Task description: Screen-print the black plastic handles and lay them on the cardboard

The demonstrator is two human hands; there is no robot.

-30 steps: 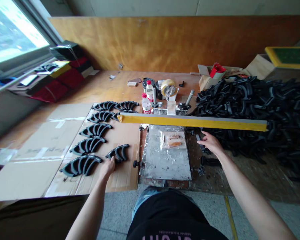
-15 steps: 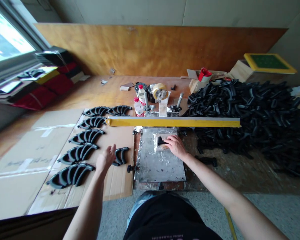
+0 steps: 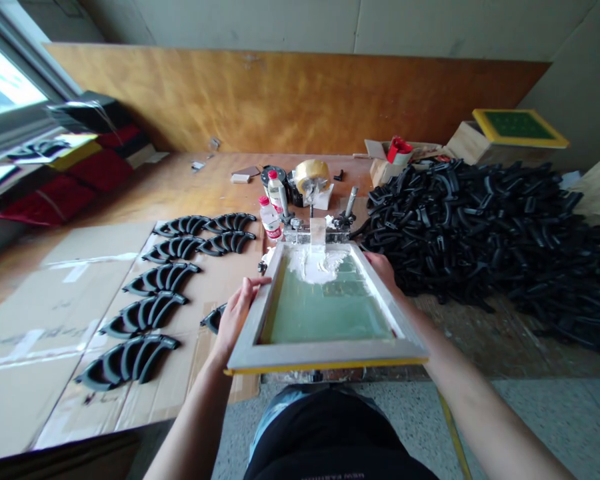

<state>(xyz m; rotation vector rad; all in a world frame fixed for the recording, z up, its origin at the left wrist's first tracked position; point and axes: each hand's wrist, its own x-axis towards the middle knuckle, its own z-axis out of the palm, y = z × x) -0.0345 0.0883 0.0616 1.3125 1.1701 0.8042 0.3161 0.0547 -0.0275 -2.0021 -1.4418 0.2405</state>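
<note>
A screen printing frame [image 3: 330, 351] with a greenish mesh lies in front of me, lowered over the metal base plate, which it hides. White paste [image 3: 316, 265] is smeared over the far part of the mesh. My left hand [image 3: 239, 312] grips the frame's left side, fingertips at its edge. On the opposite side, my right hand [image 3: 381, 269] holds the right edge, its fingers partly hidden by the frame. Behind my left hand a few curved black plastic parts [image 3: 213, 319] show only in part. The hinge clamp [image 3: 318, 233] joins the frame's far end.
Fanned rows of curved black parts [image 3: 139, 360] lie on cardboard [image 3: 55, 287] at left. A large heap of black parts [image 3: 460, 233] covers the right side. Two red-capped bottles [image 3: 271, 219] and a tape roll [image 3: 312, 175] stand behind the frame. Another yellow-edged screen [image 3: 523, 127] rests on a box.
The raised frame has swung down flat over the base plate and the black part on it. Both hands have moved onto the frame's sides; my right hand has left the black part.
</note>
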